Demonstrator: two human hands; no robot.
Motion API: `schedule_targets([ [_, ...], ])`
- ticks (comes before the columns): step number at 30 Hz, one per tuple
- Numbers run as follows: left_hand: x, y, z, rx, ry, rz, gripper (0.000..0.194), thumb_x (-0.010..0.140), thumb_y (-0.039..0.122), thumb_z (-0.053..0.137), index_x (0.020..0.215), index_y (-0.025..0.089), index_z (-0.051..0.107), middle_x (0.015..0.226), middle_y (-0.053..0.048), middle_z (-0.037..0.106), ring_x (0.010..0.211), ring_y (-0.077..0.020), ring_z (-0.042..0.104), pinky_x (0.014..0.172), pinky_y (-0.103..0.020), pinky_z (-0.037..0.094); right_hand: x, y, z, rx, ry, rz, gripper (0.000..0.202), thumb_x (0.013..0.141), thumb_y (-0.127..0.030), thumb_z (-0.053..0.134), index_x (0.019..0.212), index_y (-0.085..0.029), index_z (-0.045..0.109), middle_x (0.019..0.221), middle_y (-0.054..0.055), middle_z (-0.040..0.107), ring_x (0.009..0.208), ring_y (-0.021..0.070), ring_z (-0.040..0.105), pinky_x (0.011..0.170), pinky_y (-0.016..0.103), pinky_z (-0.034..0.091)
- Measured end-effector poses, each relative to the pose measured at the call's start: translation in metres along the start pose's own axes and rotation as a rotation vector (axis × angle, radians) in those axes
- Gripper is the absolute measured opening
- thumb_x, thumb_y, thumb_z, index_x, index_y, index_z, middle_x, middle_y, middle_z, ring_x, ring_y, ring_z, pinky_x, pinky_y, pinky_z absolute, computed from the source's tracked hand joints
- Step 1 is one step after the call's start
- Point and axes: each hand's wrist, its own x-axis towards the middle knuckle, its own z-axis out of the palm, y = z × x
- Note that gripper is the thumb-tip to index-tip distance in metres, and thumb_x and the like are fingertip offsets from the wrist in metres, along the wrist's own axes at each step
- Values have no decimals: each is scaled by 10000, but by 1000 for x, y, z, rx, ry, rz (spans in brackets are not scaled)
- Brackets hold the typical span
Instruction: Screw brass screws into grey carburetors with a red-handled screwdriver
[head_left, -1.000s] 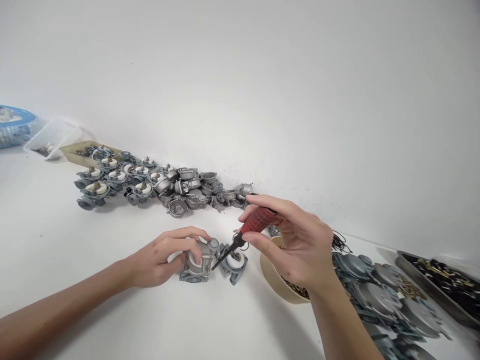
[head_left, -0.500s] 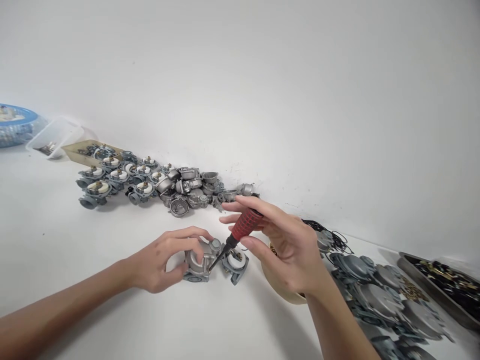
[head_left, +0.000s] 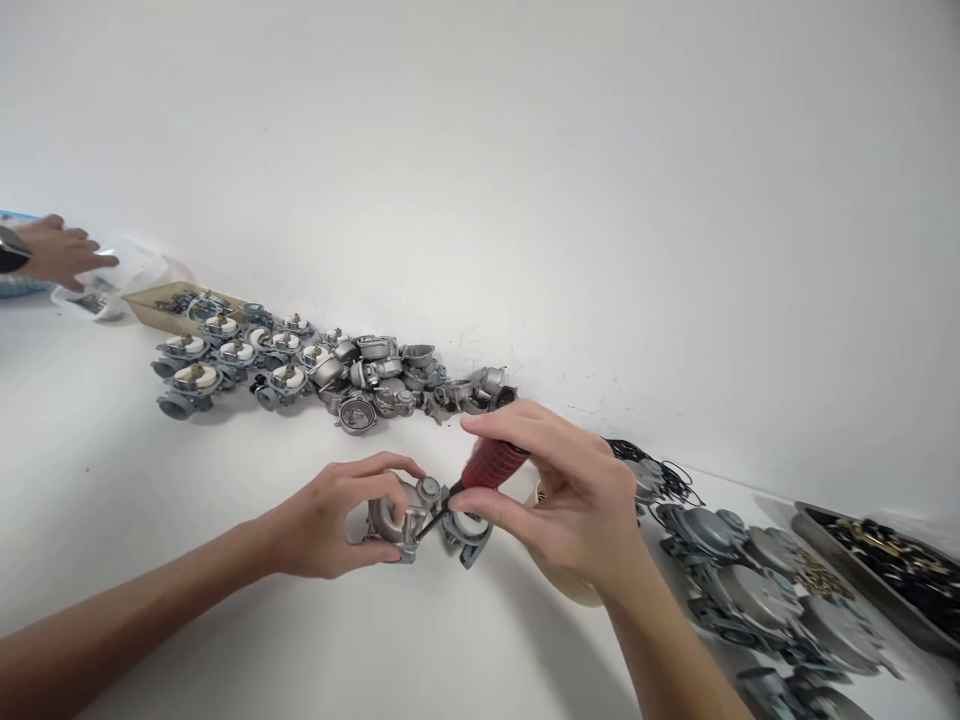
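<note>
A white table (head_left: 225,640) runs along a pale wall (head_left: 525,200); on it, in front of you, sits the grey metal housing (head_left: 391,512); it looks like cast metal, so expect it stiff and fairly heavy for its size, perhaps a little slick where it is smooth; its rounded cover and lower rim seem the soundest places to hold. Your left hand (head_left: 322,520) grips it, fingertips over the top and thumb low on the near side; your right hand (head_left: 577,500) pinches the red-handled screwdriver (head_left: 491,463) between thumb and fingers, the shaft slanting down to the housing's right edge; you cannot tell whether its tip is seated. The ridged handle should give good purchase; the thin shaft could slip if tilted. Just beside lies an open body with a white float (head_left: 470,524), likely the more delicate piece; a beige tub (head_left: 574,585) sits partly behind your right hand; farther out are piled metal bowls (head_left: 375,370), and another person's hand (head_left: 64,250) reaches over a clear plastic tub (head_left: 112,312).
</note>
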Motion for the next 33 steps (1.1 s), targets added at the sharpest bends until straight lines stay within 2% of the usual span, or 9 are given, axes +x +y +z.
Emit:
schedule_targets([
  [5,-1,-3,1,0,-2,-2,212,854,167,763,958,230,590,1114,-83,701,1298,-303,605,901,-334,562,-1,1,0,119,-95,92,499,977,-140,628,1449,-290,568,1165,86,725,979,211,721,822,396,646],
  [10,-2,-4,1,11,-12,-24,212,862,183,769,973,232,595,1190,-79,684,1274,-303,627,923,-352,553,-1,2,-1,-39,24,22,558,817,-187,860,1323,-324,669,875,11,744,773,191,701,780,389,633],
  [14,-2,-4,1,32,-20,-35,201,870,200,767,963,228,592,1288,-78,651,1216,-275,653,970,-363,534,-2,1,-3,83,-112,81,498,966,-158,651,1441,-288,580,1165,94,741,981,228,727,855,423,642],
  [19,-3,-4,1,0,-14,-33,212,868,211,783,968,225,597,1383,-73,596,929,-171,713,913,-325,536,-3,2,-3,-4,14,-7,551,817,-201,863,1322,-326,682,884,12,756,795,186,705,776,365,638],
  [22,-2,-4,1,5,-4,-23,214,869,209,787,958,225,593,1387,-74,597,1016,-197,699,925,-326,522,-3,1,-4,66,-65,42,451,932,-206,724,1367,-307,659,1169,87,739,977,224,718,837,414,644],
  [24,-3,-4,1,11,-4,-17,207,872,218,786,958,225,597,1398,-80,593,1085,-222,686,937,-333,516,-3,0,-3,164,-109,67,450,973,-154,640,1399,-301,637,1233,98,728,1002,224,730,844,420,650],
  [27,-3,-5,0,7,-7,-15,198,876,235,785,975,225,614,1379,-90,606,1079,-230,690,936,-344,519,-3,2,-1,99,4,11,486,866,-164,808,1314,-319,698,888,23,772,781,184,709,741,362,640],
  [29,-4,-6,1,5,-8,-20,205,872,236,791,974,223,613,1368,-91,613,1034,-221,699,938,-352,520,-3,3,-2,5,66,-18,510,786,-201,889,1256,-319,731,799,5,746,753,182,678,722,352,621],
  [33,-4,-7,2,8,-5,-24,222,861,225,797,954,220,596,1408,-88,590,942,-186,700,895,-334,525,-4,1,-6,102,-87,61,470,958,-174,667,1414,-276,624,1209,109,729,1040,244,712,848,430,629],
])
